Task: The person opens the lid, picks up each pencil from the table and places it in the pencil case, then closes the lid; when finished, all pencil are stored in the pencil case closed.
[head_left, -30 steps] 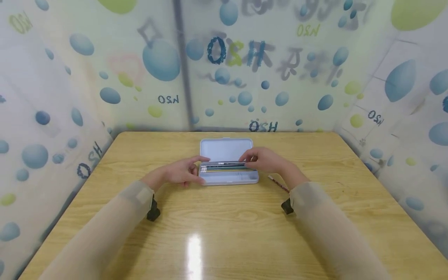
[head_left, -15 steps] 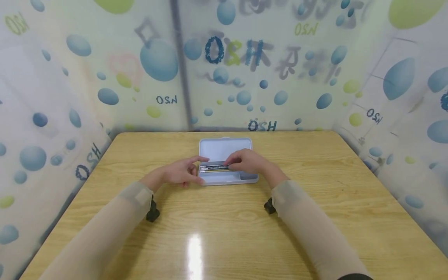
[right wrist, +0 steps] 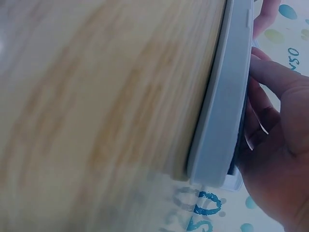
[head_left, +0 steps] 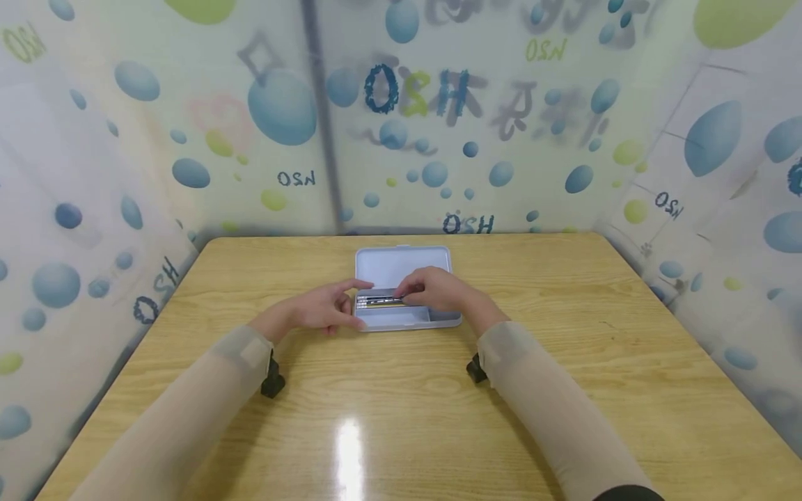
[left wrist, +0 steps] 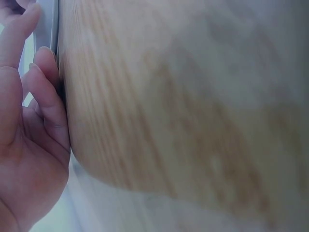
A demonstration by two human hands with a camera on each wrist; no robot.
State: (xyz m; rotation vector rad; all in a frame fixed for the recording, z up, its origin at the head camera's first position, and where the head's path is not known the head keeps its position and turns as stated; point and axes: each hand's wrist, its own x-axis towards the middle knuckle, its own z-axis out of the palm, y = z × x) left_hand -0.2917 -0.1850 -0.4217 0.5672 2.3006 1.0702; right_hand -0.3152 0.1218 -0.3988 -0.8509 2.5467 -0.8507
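A pale blue pencil case (head_left: 395,321) lies with its lid (head_left: 401,264) raised at the back. Several pencils (head_left: 370,302) lie side by side in its rear compartment, their white-and-silver ends to the left. My left hand (head_left: 322,307) holds the case's left end, forefinger along the hinge side and thumb at the near corner. With the thumb and fingers of my right hand (head_left: 435,289) I pinch a dark pencil inside the case, above the row; the hand hides the pencils' right ends. In the right wrist view, the right fingers (right wrist: 270,77) curl over the case's wall (right wrist: 219,106).
The case stands on a wood-grain table (head_left: 401,390) towards its back edge. Walls (head_left: 413,160) printed with blue and green drops enclose the table at the back and both sides. A front compartment (head_left: 445,316) lies under the right hand.
My right hand has moved left over the case, and the dark pencil in it has slid left alongside the others. My right forearm now covers where another pencil lay. My left hand has stayed put.
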